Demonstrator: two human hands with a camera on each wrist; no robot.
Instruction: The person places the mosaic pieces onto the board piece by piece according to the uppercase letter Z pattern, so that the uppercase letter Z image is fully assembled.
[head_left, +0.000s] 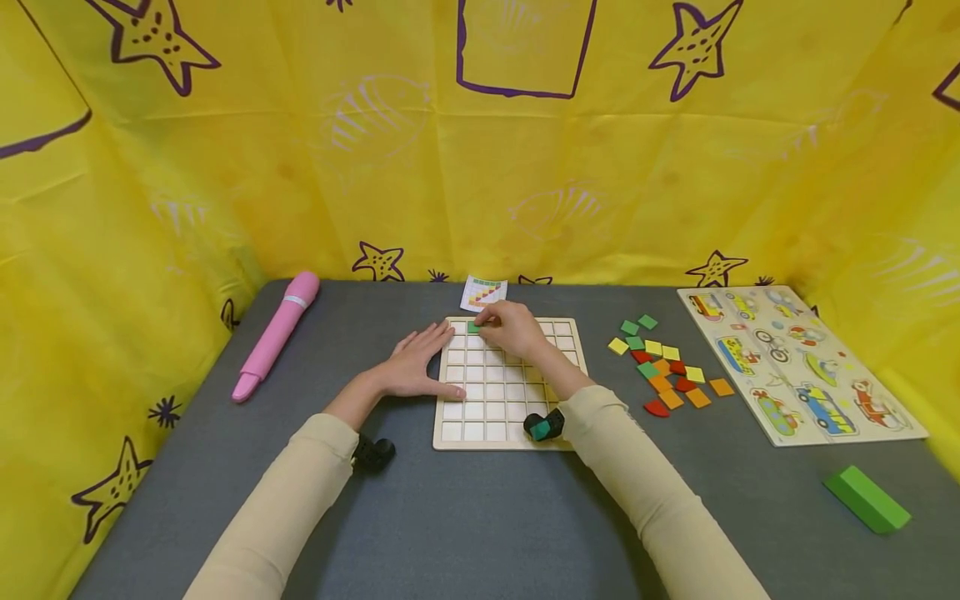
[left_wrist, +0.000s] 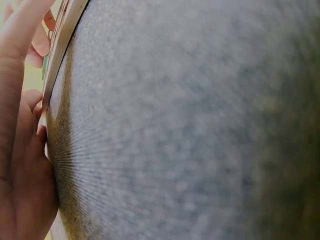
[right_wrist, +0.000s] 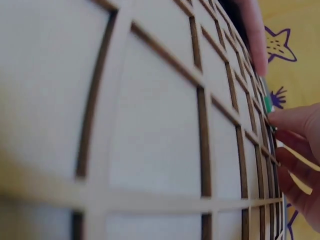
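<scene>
A wooden grid board (head_left: 487,445) with square white cells lies on the dark table. My right hand (head_left: 513,329) reaches over it and pinches a small green tile (head_left: 473,327) at the far row, near the left corner. In the right wrist view, the fingertips touch that green tile (right_wrist: 268,104) against the grid. My left hand (head_left: 411,367) rests with spread fingers along the board's left edge, the thumb reaching over the rim. Just behind the board lies a small pattern card (head_left: 482,287) with coloured squares. The left wrist view shows mostly blurred table surface.
Loose green, yellow, orange and red tiles (head_left: 672,400) are scattered right of the board. Farther right lie a picture puzzle board (head_left: 750,367) and a green block (head_left: 867,500). A pink wand-like object (head_left: 273,337) lies at the left. Yellow cloth (head_left: 450,167) surrounds the table.
</scene>
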